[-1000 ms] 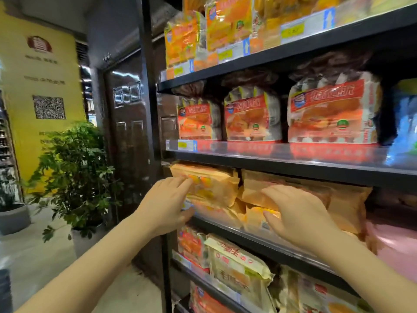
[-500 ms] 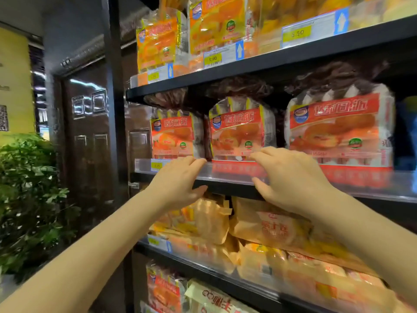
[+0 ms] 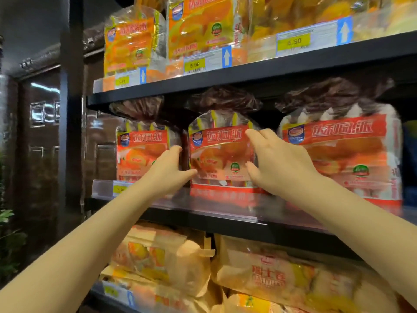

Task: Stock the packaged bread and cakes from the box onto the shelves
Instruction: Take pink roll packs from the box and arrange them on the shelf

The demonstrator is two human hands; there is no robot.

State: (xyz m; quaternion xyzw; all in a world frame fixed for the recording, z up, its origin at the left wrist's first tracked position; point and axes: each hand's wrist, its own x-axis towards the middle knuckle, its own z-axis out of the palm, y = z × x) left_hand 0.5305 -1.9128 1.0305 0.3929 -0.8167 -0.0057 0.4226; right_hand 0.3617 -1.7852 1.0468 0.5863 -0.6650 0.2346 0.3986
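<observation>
The middle red bag [image 3: 220, 154] of packaged cakes stands upright on the middle shelf [image 3: 225, 214], behind the clear price rail, between the left red bag [image 3: 141, 152] and the larger right red bag [image 3: 343, 150]. We have both hands on it. Our left hand [image 3: 168, 172] cups its left edge: fingers reach into the gap beside the left bag, thumb lies across the lower front. Our right hand [image 3: 279, 163] takes the right edge, fingers [image 3: 256, 134] spread and lightly bent up the front corner, thumb low on the face. Neither grip looks tight; we judge both hands to be loosely clasping the film, not squeezing.

Step in hand, as we read it: squaring this bag into its row. No box is in view.

To do it well:
- press on the sides only, since the cakes inside will likely crush under a hard pinch;
- keep the base flat behind the rail, label facing out;
- centre it so the gaps to both neighbours match;
- mind the gathered dark top, which sits close under the upper shelf [image 3: 259, 71].

Orange bags [image 3: 198, 30] fill the upper shelf; pale bread bags [image 3: 162, 258] lie below.
</observation>
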